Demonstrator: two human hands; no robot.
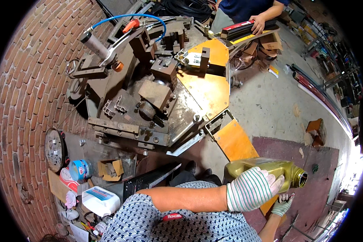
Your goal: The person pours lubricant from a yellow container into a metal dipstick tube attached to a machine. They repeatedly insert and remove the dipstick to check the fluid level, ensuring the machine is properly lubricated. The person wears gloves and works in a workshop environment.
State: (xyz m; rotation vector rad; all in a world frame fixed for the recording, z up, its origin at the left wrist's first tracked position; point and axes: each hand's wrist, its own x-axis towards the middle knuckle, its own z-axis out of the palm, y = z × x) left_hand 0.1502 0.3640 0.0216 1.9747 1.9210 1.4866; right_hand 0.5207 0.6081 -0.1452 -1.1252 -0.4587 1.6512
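My left hand (251, 189), in a white knit glove with green stripes, is closed around the upper side of an olive-green plastic jug (288, 171). The jug lies tilted on its side, its uncapped round mouth facing right. Below that mouth is my right hand (282, 204), in a similar glove with its fingers curled and fingertips bare. Whatever those fingers hold is too small to make out. An orange plate (234, 139) on the machine's near end lies just beyond the jug.
A heavy machine table (149, 97) with metal blocks and an orange top stands ahead. Beyond it, a co-worker's hand (258, 25) rests on dark profiles. A white jug (101, 200) and a blue-labelled tub (80, 170) sit at left by the brick wall (32, 101).
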